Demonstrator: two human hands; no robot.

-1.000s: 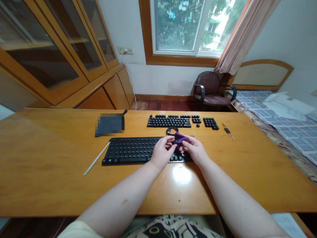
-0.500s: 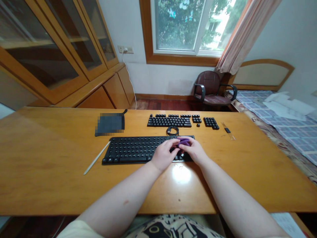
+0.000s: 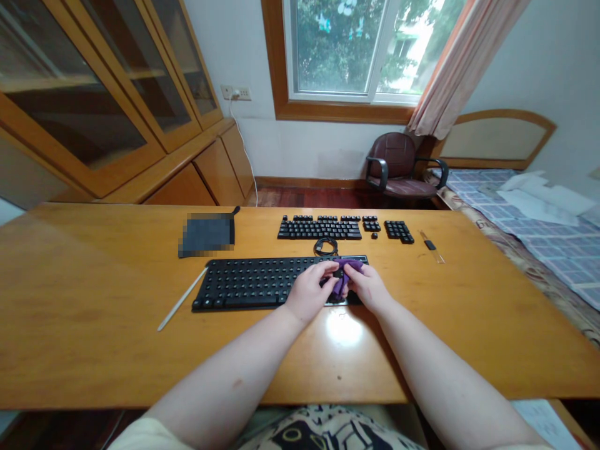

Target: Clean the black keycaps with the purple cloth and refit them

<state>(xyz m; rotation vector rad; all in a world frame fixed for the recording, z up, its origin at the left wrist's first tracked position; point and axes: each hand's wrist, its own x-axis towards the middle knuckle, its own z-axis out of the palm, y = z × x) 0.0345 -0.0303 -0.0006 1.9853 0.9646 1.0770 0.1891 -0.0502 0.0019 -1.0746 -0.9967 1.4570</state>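
Observation:
My right hand (image 3: 374, 289) pinches a crumpled purple cloth (image 3: 347, 270) over the right end of a black keyboard base (image 3: 253, 282). Fingers curled, my left hand (image 3: 309, 289) closes on the cloth's left side. A dark spot shows between the fingertips, too small to name. The base lies flat with its keycaps off across most of the visible part and a few large keys left along the bottom row. My hands hide much of its right side.
Behind the base lie a coiled cable (image 3: 325, 247), rows of loose black keycaps (image 3: 319, 229) and a number-pad group (image 3: 399, 231). A wire keycap puller (image 3: 430, 245) is to the right. Leftward are a pale thin stick (image 3: 182, 300) and a dark pouch (image 3: 209, 234) on the wooden desk (image 3: 94, 325).
The purple cloth, bunched between my fingers before, now spreads wider and hangs down toward the keyboard base. My right fingers have shifted slightly; my left hand stays nearly in place.

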